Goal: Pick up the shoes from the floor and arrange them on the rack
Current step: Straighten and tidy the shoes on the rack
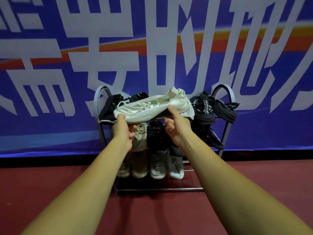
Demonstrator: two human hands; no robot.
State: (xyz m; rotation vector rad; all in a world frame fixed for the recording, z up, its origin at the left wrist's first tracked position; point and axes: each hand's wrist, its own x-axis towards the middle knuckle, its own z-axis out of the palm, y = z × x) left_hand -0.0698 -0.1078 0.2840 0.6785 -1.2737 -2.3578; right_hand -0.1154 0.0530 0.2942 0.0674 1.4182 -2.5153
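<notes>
- A blue banner (50, 48) with large white characters fills the wall behind; it takes no part in the task.
- The dark red floor (50, 187) in view has no loose shoes on it, so this may well be the last one.
- The metal rack (97, 99) stands against the banner with its tiers already crowded. The top tier's free gap looks narrow, so a shoe pushed in carelessly could knock a neighbour off the bars.
- Top tier: black shoes (108, 112) at the left end and a black lettered pair (205, 111) at the right, the outer one hanging over the rack's side and likely to tip if bumped.
- Middle tier: a beige shoe (140, 139), a dark shoe (156, 133) beside it, and more dark shoes (213, 138) on the right.
- Lower tier: a beige pair (139, 165) and a grey pair (159, 167), toes forward; the lowest rails hold nothing visible.
- The white shoe (149, 107) is off the floor, held sideways in front of the top tier between the two black groups, toe left and heel right. Its knit upper is soft and the laces hang loose, so it could sag or snag on a bar.
- The left hand (122, 131) has its grip closed under the toe end.
- The right hand (179, 131) pinches the midsection, thumb on the upper and fingers curled beneath.
</notes>
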